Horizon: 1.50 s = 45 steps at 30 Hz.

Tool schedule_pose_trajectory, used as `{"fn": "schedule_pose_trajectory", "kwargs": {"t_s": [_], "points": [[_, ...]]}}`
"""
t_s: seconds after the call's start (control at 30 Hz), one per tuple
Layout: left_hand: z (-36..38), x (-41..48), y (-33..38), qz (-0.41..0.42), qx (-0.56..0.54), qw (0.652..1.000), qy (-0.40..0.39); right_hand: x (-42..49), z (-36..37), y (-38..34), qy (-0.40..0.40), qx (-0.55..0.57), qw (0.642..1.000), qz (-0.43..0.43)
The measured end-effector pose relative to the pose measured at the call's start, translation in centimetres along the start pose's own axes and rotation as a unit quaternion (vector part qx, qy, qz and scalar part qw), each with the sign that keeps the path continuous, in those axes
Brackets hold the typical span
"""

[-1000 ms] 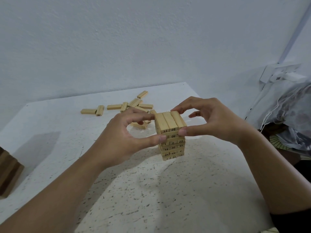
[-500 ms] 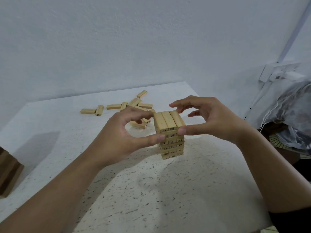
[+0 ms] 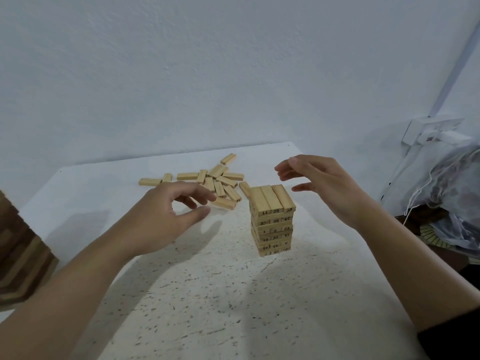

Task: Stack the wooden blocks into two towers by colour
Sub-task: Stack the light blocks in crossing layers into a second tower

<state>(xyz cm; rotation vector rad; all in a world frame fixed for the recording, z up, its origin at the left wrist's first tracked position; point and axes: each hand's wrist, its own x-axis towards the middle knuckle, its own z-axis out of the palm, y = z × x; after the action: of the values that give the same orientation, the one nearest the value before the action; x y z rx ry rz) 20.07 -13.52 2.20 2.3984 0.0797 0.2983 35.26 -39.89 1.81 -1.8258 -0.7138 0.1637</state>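
a pale tower [image 3: 272,224] stands upright mid-table [image 3: 207,294], touched by neither hand. the left hand [image 3: 166,214] hovers left of it, fingers loosely apart, holding nothing. just beyond its fingertips [image 3: 211,197] lies the nearest block [image 3: 224,203] of the loose pile [image 3: 218,181], long axis left to right, one end toward them. the right hand [image 3: 322,183] hovers open beside the tower top, farther from the pile. a dark tower [image 3: 18,253] sits at the left edge.

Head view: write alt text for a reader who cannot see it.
A tower of light wooden blocks stands on a speckled white table; the left hand and right hand hover open on either side, not touching it. Loose blocks lie scattered behind.
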Motion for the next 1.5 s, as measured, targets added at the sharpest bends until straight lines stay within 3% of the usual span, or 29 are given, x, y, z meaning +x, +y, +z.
{"fn": "schedule_pose_trajectory", "kwargs": {"t_s": [0.13, 0.3, 0.5, 0.67, 0.9, 1.1, 1.27, 1.5], "points": [[1.5, 1.2, -1.3, 0.041, 0.074, 0.996, 0.030, 2.1, 0.1, 0.9, -0.030, -0.076, 0.997, 0.015], [3.6, 2.6, -1.7, 0.086, 0.219, 0.972, -0.012, 4.3, 1.3, 2.3, -0.101, -0.168, 0.981, -0.011], [4.5, 3.1, -2.1, 0.092, 0.269, 0.959, -0.018, 6.7, 3.2, 3.5, -0.195, -0.279, 0.939, -0.054], [4.6, 2.9, -2.7, 0.096, 0.285, 0.954, -0.016, 6.9, 3.4, 3.6, -0.165, -0.314, 0.932, -0.071], [2.9, 2.3, -3.0, 0.060, 0.276, 0.958, -0.056, 6.8, 3.5, 3.3, -0.109, -0.305, 0.943, -0.072], [1.2, 0.6, -3.9, 0.048, 0.239, 0.968, -0.065, 5.9, 3.3, 0.6, -0.059, -0.152, 0.985, -0.049], [-0.1, -0.8, -4.4, 0.045, 0.244, 0.966, -0.071, 5.1, 2.4, -4.1, -0.066, -0.087, 0.992, -0.060], [-1.7, -3.6, -4.9, 0.045, 0.238, 0.967, -0.072, 2.9, 4.8, -9.4, -0.122, -0.142, 0.973, -0.135]]}}
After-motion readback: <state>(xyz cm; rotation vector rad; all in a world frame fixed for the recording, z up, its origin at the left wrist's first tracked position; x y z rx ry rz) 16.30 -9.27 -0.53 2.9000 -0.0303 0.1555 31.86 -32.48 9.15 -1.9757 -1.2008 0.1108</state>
